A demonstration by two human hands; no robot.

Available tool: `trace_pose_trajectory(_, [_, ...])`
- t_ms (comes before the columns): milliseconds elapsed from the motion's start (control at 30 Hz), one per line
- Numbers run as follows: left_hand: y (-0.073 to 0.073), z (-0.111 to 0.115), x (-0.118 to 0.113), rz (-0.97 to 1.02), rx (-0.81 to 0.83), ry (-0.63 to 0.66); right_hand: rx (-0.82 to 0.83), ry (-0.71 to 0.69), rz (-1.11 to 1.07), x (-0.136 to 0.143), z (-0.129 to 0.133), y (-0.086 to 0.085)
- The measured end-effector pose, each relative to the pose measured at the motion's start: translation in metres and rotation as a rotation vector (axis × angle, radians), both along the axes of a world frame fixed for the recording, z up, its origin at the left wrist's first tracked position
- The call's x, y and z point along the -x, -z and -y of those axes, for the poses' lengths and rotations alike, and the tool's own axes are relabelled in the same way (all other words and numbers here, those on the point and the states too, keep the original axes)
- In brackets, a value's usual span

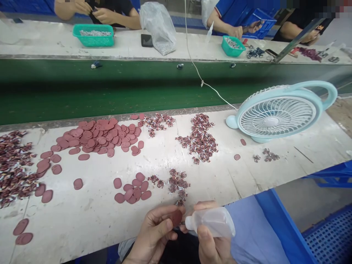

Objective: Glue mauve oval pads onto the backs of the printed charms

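My left hand [156,233] pinches a red-brown oval piece [176,217] between thumb and fingers, above the table's front edge. Close on its right, my right hand [207,234] is wrapped round a translucent white squeeze bottle [216,222], whose capped end points left at the oval. Just beyond my hands lie small brown-and-white pieces [176,181] in a loose trail. A small group of red-brown ovals [134,192] is to their left, and a large heap of ovals [96,135] lies farther back.
A light-blue fan [277,113] stands at the right, its white cord running back. More brown pieces [202,139] lie mid-table, others at far left. Across a green belt [123,84], people work at another table [123,49] with green baskets [93,41]. A blue crate [286,227] is at lower right.
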State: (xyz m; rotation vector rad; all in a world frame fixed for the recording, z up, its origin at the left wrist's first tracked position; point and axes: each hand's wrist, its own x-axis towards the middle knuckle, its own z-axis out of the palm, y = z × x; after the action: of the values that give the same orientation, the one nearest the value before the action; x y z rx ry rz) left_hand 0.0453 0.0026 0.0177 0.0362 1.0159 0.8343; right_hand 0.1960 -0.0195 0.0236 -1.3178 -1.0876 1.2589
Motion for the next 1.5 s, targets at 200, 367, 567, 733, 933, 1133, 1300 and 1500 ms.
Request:
trace_pose_trajectory(200, [-0.003,-0.001,0.0,-0.031,0.03,-0.047,0.09,0.156,-0.407,-0.005,-0.011,0.004])
trace_pose_trajectory(367, [-0.002,-0.002,0.003,-0.05,0.063,-0.06,0.429,0.308,-1.157,-0.045,-0.048,0.012])
trace_pose_trajectory(567, [0.008,-0.001,0.017,-0.106,0.059,-0.115,0.472,0.236,-1.437,-0.082,-0.06,0.049])
trace_pose_trajectory(733, [0.014,-0.003,0.036,-0.162,0.068,-0.152,0.393,0.185,-0.905,-0.064,-0.035,0.046])
trace_pose_trajectory(933, [0.011,-0.004,0.042,-0.186,0.068,-0.155,0.098,-0.344,0.484,-0.036,-0.026,0.032])
trace_pose_trajectory(1133, [0.014,0.003,0.035,-0.165,0.057,-0.11,0.029,-0.681,0.957,-0.027,-0.034,0.027])
trace_pose_trajectory(1300, [0.021,0.009,0.034,-0.143,0.07,-0.078,0.112,-0.565,0.619,-0.039,-0.026,0.022])
trace_pose_trajectory(1500, [0.012,0.011,0.021,-0.134,0.045,-0.055,0.229,-0.224,0.15,-0.043,-0.001,0.016])
